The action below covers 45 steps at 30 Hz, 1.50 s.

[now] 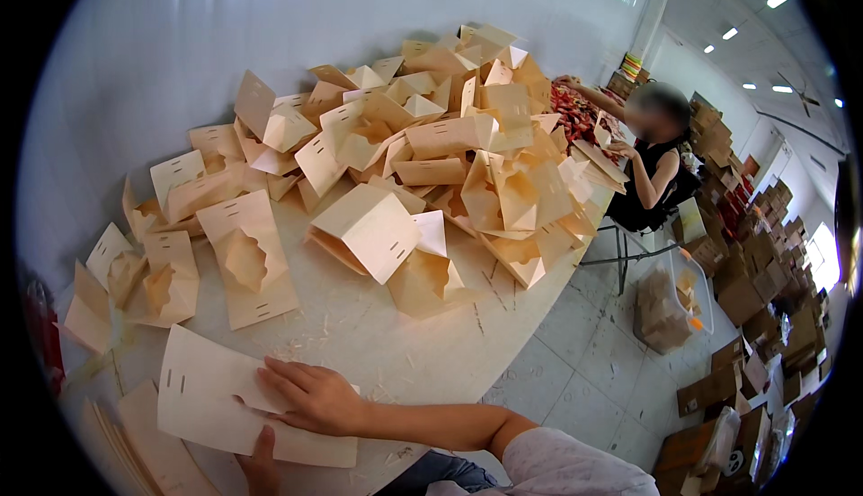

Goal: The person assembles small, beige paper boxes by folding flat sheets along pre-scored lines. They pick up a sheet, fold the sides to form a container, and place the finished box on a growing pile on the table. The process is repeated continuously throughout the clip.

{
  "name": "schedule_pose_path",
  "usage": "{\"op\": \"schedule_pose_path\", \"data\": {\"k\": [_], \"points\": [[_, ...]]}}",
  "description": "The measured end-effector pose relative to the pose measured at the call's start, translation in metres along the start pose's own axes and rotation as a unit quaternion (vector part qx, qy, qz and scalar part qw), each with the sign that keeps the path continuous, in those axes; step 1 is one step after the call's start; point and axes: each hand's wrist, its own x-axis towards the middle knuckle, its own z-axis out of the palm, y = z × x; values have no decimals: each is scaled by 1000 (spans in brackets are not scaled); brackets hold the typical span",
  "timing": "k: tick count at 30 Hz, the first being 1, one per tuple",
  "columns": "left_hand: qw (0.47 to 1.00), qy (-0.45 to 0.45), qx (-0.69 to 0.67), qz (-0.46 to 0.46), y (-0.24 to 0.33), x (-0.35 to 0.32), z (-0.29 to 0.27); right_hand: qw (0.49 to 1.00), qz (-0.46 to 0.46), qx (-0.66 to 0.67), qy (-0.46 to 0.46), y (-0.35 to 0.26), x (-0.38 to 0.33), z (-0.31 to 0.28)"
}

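A flat cream card sheet (pixel 202 397) with paired slots near its left end lies before me at the table's front edge. My right hand (pixel 315 397) rests palm down on it, fingers stretched out, covering much of the sheet's middle. Part of a cut opening shows beside the fingers. At the sheet's near edge, my left hand (pixel 260 467) has its thumb on top; its other fingers are hidden beneath. More flat card sheets (pixel 157 433) are stacked to the left. Just beyond lies a card piece (pixel 247 262) with a wavy-edged cutout.
A large heap of folded card pieces (pixel 440 145) covers the far table against the pale wall. Small offcuts litter the tabletop (pixel 360 352). To the right, a person (pixel 656 154) sits by a red pile (pixel 580 114). A clear plastic bin (pixel 665 307) and cardboard boxes (pixel 746 280) stand on the floor.
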Motion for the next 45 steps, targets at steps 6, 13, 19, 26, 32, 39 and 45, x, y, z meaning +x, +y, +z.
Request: {"op": "schedule_pose_path", "data": {"k": [6,13,19,26,32,39,45], "points": [[989,-52,-132,-31,39,4,17,990,65,116,-41,0,4,-15],[988,-50,-128,-67,30,6,10,991,50,92,-81,9,-2,-10],[990,-64,101,69,-13,4,-8,998,12,38,-50,5,-1,-2],[947,-133,294,-1,1,-5,-2,997,50,47,-31,2,-2,2],[953,-132,272,-27,-9,-3,-13,979,98,177,-27,3,3,-17],[958,-111,261,-34,-17,1,-25,912,204,351,-49,7,9,-24],[954,-117,266,-71,5,2,-19,926,187,323,-49,4,14,-27]]}}
